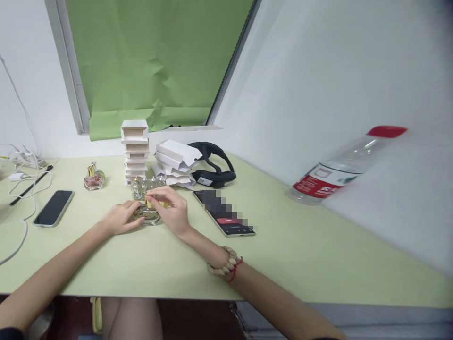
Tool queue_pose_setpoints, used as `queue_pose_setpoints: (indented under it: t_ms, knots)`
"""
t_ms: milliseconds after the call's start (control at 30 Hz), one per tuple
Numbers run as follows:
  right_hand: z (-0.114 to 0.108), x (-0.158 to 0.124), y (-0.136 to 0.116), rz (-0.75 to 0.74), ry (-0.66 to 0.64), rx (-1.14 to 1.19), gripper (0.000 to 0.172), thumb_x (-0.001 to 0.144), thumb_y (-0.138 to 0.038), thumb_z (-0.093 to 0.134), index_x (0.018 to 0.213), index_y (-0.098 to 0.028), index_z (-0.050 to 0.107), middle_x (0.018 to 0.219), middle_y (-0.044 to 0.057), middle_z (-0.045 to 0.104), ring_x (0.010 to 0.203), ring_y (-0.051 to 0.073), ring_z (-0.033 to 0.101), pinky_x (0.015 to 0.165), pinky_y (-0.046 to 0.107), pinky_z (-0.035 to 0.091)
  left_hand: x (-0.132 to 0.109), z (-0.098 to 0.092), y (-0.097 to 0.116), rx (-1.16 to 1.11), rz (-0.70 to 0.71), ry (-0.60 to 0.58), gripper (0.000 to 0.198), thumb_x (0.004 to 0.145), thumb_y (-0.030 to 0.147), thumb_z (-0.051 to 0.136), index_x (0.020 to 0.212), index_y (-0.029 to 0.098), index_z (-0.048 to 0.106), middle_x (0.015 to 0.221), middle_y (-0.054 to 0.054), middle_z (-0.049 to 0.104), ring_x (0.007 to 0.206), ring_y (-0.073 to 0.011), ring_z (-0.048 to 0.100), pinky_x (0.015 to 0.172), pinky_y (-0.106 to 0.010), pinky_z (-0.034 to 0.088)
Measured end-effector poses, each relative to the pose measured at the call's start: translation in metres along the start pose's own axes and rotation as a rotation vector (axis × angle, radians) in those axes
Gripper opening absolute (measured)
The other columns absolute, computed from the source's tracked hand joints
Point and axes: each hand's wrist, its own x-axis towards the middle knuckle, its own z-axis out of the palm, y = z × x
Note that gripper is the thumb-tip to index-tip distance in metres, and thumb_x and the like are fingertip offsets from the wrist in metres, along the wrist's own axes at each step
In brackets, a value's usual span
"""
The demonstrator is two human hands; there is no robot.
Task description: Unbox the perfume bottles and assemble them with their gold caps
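Observation:
A clear glass bottle (150,217) stands on the pale green table (170,264). My left hand (122,218) rests on the tabletop at its left side, fingers around the glass. Over the bottle, my right hand (171,208) has its fingertips pinched on a small gold piece (147,200) at the bottle's top. Right behind my hands is a group of clear glass bottles (138,187). A beaded bracelet and a red string circle my right wrist.
Behind are stacked white boxes (135,141), folded white cartons (177,158) and a black headset (215,177). Two perfume bottles (94,180), a phone (54,208) and cables lie left; a lit phone (226,217) and a red-capped water bottle (329,177) are right.

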Motion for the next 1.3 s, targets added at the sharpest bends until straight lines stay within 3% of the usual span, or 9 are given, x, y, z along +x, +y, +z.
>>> queue_pose_setpoints:
  t_ms: [100, 267, 467, 667, 933, 1133, 1300]
  knots:
    - [-0.003, -0.002, 0.003, -0.03, 0.004, -0.088, 0.013, 0.085, -0.027, 0.062, 0.079, -0.022, 0.071, 0.08, 0.003, 0.065, 0.073, 0.014, 0.063, 0.061, 0.027, 0.057, 0.001, -0.001, 0.002, -0.004, 0.015, 0.004, 0.04, 0.098, 0.05, 0.03, 0.113, 0.018, 0.049, 0.095, -0.008, 0.064, 0.086, -0.0196, 0.063, 0.075, -0.03, 0.05]
    - [-0.009, -0.005, 0.002, -0.113, -0.004, -0.2, 0.018, 0.084, -0.023, 0.057, 0.075, -0.022, 0.073, 0.08, 0.003, 0.062, 0.076, 0.015, 0.061, 0.069, 0.033, 0.056, 0.005, 0.001, 0.005, -0.012, 0.045, -0.009, 0.042, 0.097, 0.051, 0.03, 0.118, 0.018, 0.047, 0.101, -0.009, 0.065, 0.088, -0.0196, 0.063, 0.074, -0.03, 0.05]
    - [-0.017, -0.005, 0.003, -0.141, -0.04, -0.21, 0.026, 0.086, -0.02, 0.052, 0.076, -0.025, 0.075, 0.071, 0.001, 0.06, 0.073, 0.015, 0.06, 0.067, 0.033, 0.055, 0.007, 0.001, 0.007, -0.034, 0.071, -0.002, 0.041, 0.097, 0.051, 0.032, 0.116, 0.018, 0.048, 0.099, -0.009, 0.065, 0.086, -0.0187, 0.063, 0.072, -0.029, 0.049]
    - [-0.019, -0.01, 0.008, -0.137, -0.037, -0.232, 0.021, 0.084, -0.023, 0.056, 0.084, -0.027, 0.077, 0.072, 0.001, 0.056, 0.076, 0.015, 0.063, 0.07, 0.033, 0.057, 0.007, 0.0, 0.008, -0.056, 0.076, 0.002, 0.04, 0.097, 0.051, 0.032, 0.111, 0.017, 0.049, 0.094, -0.008, 0.064, 0.084, -0.0177, 0.062, 0.07, -0.027, 0.049]
    - [-0.021, -0.013, 0.011, 0.003, -0.083, -0.198, 0.021, 0.085, -0.033, 0.057, 0.076, -0.03, 0.076, 0.071, 0.002, 0.058, 0.076, 0.016, 0.065, 0.074, 0.035, 0.059, 0.007, 0.001, 0.007, -0.087, 0.042, -0.035, 0.043, 0.096, 0.054, 0.03, 0.112, 0.018, 0.049, 0.096, -0.006, 0.062, 0.09, -0.0181, 0.061, 0.076, -0.028, 0.049]
    - [-0.014, -0.013, 0.011, 0.104, 0.014, -0.081, 0.048, 0.091, -0.036, 0.053, 0.045, -0.023, 0.06, 0.061, 0.0, 0.055, 0.066, 0.013, 0.064, 0.069, 0.03, 0.058, 0.006, 0.002, 0.004, -0.114, 0.033, -0.067, 0.038, 0.095, 0.049, 0.033, 0.114, 0.018, 0.045, 0.102, -0.007, 0.062, 0.09, -0.0183, 0.06, 0.077, -0.028, 0.048]
    - [-0.006, -0.012, 0.015, 0.223, 0.055, -0.003, 0.048, 0.087, -0.039, 0.056, 0.042, -0.022, 0.056, 0.058, 0.001, 0.057, 0.071, 0.015, 0.066, 0.069, 0.03, 0.055, 0.006, 0.002, 0.002, -0.069, -0.014, -0.047, 0.031, 0.087, 0.036, 0.044, 0.113, 0.019, 0.045, 0.105, -0.006, 0.061, 0.089, -0.0182, 0.06, 0.074, -0.026, 0.047]
